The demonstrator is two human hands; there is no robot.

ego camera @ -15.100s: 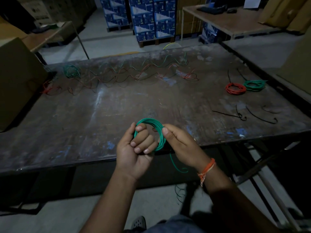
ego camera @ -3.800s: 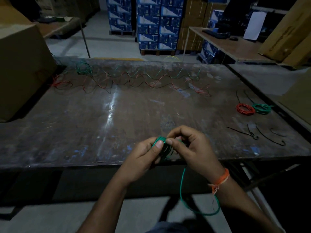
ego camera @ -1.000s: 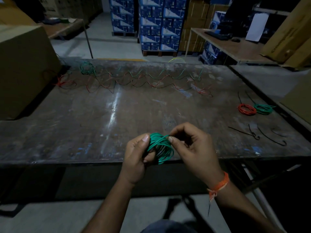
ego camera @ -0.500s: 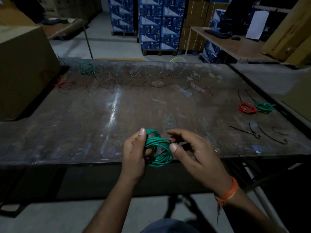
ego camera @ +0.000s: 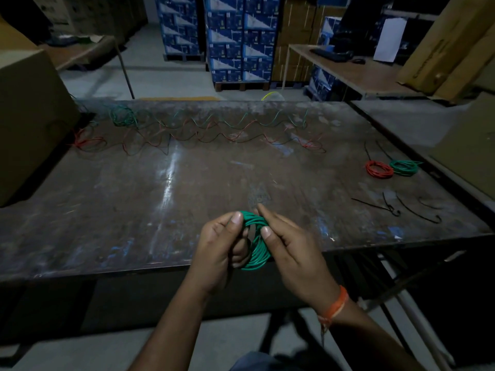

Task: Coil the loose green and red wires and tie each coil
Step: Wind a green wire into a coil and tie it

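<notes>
In the head view, no brand, label or writing can be read; the print on the stacked blue cartons (ego camera: 235,41) at the top centre of the frame is too small and dim to make out.

A dark, scuffed metal table (ego camera: 134,215) with worn blue paint marks fills the middle of the frame, in a dim storeroom with a grey concrete floor. A large brown cardboard box (ego camera: 29,124) is seen at the left edge, and a wooden desk (ego camera: 361,73) with a keyboard at the upper right.

Just above the table's near edge, at lower centre, a green wire coil (ego camera: 256,247) is held between both hands. It is gripped by the left hand (ego camera: 219,250), whose curled fingers pass through the loop with the thumb on top. It is pinched at its right side by the right hand (ego camera: 292,253), between thumb and forefinger.

Loose green and red wires (ego camera: 214,132) lie in waves across the far part of the table. A finished red coil (ego camera: 379,169) and a finished green coil (ego camera: 404,167) lie touching at the right, with black ties (ego camera: 396,207) on the table nearer the right edge.
</notes>
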